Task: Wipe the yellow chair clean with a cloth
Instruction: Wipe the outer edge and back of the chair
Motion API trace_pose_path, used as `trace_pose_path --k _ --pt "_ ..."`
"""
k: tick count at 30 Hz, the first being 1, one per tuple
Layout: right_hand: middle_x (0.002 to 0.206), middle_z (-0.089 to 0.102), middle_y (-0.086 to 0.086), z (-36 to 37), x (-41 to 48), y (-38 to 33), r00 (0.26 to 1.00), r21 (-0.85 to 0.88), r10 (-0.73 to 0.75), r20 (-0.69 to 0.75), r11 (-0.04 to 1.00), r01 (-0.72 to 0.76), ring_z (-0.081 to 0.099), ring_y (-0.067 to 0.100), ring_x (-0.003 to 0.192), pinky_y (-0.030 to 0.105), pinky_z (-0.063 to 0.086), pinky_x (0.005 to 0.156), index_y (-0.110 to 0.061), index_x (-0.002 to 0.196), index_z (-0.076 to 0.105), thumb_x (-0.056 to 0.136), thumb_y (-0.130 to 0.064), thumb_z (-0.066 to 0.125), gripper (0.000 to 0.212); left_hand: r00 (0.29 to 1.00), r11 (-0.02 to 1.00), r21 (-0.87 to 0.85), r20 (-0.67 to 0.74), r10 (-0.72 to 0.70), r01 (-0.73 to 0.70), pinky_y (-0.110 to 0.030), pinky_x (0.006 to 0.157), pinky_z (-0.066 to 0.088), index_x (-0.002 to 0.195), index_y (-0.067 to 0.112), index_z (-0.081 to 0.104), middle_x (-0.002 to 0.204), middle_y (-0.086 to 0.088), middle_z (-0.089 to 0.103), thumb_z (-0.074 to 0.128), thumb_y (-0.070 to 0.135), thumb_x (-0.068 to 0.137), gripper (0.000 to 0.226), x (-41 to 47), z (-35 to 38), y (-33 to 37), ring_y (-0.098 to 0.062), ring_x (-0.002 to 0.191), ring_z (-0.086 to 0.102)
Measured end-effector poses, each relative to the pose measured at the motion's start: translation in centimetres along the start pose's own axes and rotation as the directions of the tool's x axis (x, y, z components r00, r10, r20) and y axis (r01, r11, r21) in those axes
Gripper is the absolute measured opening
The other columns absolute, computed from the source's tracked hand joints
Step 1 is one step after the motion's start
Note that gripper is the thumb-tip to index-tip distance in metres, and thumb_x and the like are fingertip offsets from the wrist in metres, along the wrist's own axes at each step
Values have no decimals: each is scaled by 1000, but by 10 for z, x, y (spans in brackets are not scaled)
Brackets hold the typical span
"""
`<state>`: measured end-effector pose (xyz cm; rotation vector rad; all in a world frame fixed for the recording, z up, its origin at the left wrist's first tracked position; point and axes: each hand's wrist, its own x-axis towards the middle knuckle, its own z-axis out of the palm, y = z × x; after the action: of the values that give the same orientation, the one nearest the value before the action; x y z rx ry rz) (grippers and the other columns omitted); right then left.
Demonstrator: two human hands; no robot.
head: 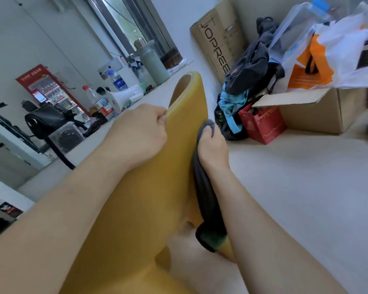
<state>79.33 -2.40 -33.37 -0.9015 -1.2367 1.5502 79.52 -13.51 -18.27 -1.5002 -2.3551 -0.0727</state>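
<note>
Currently mid-wipe. Yellow chair (186, 111) sits right in front of the person, on the floor, with its shell edge-on to the camera. Left hand (136, 132) is clamped on the shell's left rim, fingers curled round the edge, bracing it. Right hand (212, 149) holds a dark grey cloth (206, 198) and pinches it against the right edge; a long tail of the cloth hangs down past the wrist.

Risks as I see them:
- Only a small patch of cloth is in contact with the chair. Most of it dangles, so strokes likely cover little and leave streaks.
- The hanging tail could drag on the floor, pick up dirt and smear it back on.
- The left grip covers part of the rim. That patch gets missed unless the hand shifts.
- A hard push from the right with a loose brace could tip or skid the chair.
- Cardboard box (319, 115) and red bag (263, 126) stand near the far right side, so a wide sweep could knock them.

Can't tell how clean the hidden faces are.
</note>
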Motion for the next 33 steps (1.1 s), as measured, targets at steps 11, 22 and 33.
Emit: trace_pose_path --k 11,22,33 --pt "156 31 3 46 -135 -15 760 136 -634 -143 748 650 24 11 146 26 20 117 -15 148 33 99 -20 36 49 969 968 -248 246 15 48 -25 97 35 122 32 61 123 13 58 40 32 100 31 -4 -21 -26 -9 115 51" --pt "156 28 -8 57 -173 -28 787 294 -604 -124 735 611 18 1 145 27 18 119 -23 148 29 102 -25 34 46 979 940 -339 180 101 -35 -35 75 45 82 9 65 77 -5 65 51 33 91 29 -8 -16 -51 -18 74 58" --pt "154 34 0 48 -108 -42 812 213 -556 -175 784 583 23 12 146 33 18 120 -14 141 46 101 -17 40 41 989 975 -206 101 105 -83 -34 84 46 102 27 62 99 6 67 33 50 93 38 -68 -20 -68 -14 94 58"
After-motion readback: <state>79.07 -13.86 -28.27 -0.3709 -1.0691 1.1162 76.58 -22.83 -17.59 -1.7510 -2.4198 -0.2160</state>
